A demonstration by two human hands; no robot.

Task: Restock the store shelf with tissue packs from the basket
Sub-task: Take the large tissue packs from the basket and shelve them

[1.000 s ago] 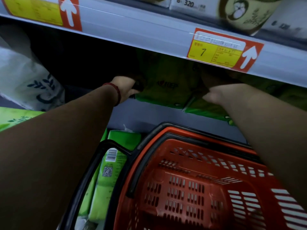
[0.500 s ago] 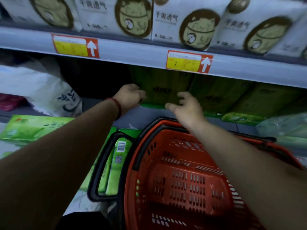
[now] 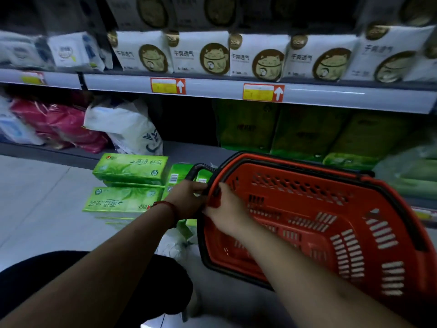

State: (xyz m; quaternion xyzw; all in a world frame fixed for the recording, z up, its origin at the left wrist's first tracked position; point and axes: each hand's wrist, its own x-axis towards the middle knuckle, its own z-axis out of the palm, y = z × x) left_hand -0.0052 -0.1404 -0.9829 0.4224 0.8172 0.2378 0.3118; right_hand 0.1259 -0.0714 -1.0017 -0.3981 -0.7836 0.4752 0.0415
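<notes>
The red plastic basket [image 3: 354,209] stands on the floor in front of the shelf, and no packs show inside it. My left hand [image 3: 186,202] grips its black handle at the left rim. My right hand [image 3: 227,211] holds the same left rim just beside it. Green tissue packs [image 3: 305,131] stand in a row on the bottom shelf [image 3: 189,147] behind the basket. More bright green tissue packs [image 3: 130,166] lie stacked on the floor to the left of the basket.
White packs with a round cat design [image 3: 201,53] fill the upper shelf, above red and yellow price tags [image 3: 263,92]. A white bag [image 3: 127,124] and pink packs [image 3: 61,124] lie on the bottom shelf at the left. My dark-clothed knee [image 3: 118,280] is at bottom left.
Both hands left the green packs on the bottom shelf and came down to the basket's left rim. The view pulled back and now shows the floor packs.
</notes>
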